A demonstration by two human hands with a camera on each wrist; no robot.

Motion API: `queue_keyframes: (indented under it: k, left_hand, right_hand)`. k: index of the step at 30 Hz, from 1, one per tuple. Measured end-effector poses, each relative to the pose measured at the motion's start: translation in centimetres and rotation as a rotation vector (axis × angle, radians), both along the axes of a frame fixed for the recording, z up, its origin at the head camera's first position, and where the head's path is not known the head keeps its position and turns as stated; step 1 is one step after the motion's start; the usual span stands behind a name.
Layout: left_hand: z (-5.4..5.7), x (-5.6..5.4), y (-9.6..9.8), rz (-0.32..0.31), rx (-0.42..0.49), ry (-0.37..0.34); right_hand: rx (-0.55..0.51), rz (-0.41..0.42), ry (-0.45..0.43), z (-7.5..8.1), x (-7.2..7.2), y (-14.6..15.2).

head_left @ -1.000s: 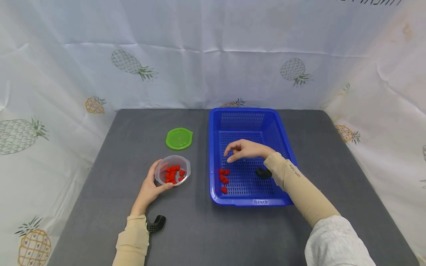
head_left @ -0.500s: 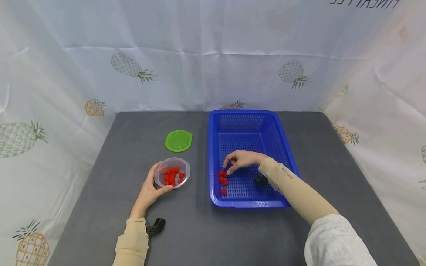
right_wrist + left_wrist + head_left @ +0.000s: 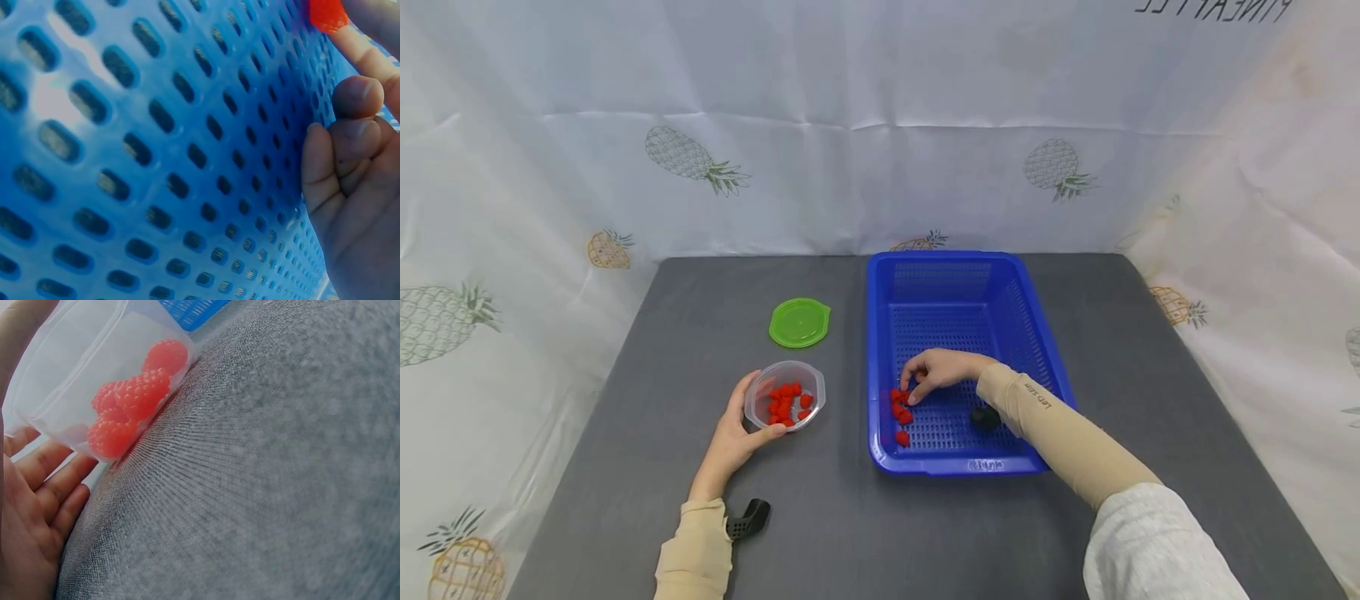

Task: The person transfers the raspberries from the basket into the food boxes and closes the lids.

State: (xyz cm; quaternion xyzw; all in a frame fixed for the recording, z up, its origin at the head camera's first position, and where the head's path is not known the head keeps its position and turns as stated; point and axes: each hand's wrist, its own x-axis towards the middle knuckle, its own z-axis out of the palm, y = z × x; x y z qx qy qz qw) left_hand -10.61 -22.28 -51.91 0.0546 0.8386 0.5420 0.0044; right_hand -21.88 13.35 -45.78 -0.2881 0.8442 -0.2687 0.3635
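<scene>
In the head view my left hand (image 3: 728, 440) holds a clear plastic tub (image 3: 792, 372), thumb at the near side and fingers round the left wall. Several red raspberries (image 3: 128, 397) lie in the tub, plain in the left wrist view. My right hand (image 3: 946, 367) reaches down into the blue perforated basket (image 3: 951, 329). Between its thumb and index finger is a raspberry (image 3: 326, 14), at the top edge of the right wrist view; the other fingers are curled. More raspberries (image 3: 902, 438) lie along the basket's left side.
A green lid (image 3: 800, 322) lies on the grey table (image 3: 700, 333) behind the tub. The basket's raised walls surround my right hand. A white curtain (image 3: 820, 183) with printed pineapples hangs behind the table and at both sides.
My right hand has moved down and slightly left inside the basket, and its fingertips now meet a raspberry there. The left hand still holds the tub in place.
</scene>
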Motion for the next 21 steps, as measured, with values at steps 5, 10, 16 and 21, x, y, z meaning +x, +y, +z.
queue_keyframes:
  k: [5, 10, 16, 21]
  left_hand:
    - [0.1, 0.2, 0.0, 0.005, -0.003, 0.002]
    - [0.2, 0.5, 0.2, 0.008, -0.004, -0.011]
    - [2.2, 1.0, 0.9, 0.009, -0.002, -0.02]
    - [3.8, 1.3, 1.4, 0.006, -0.008, -0.027]
  right_hand:
    - [0.006, -0.007, 0.012, -0.1, 0.3, -0.2]
    - [0.022, -0.018, 0.018, -0.4, 0.5, -0.2]
    - [0.016, -0.018, 0.027, -0.1, 0.6, -0.2]
    - [0.011, -0.01, 0.023, 0.0, 0.4, -0.1]
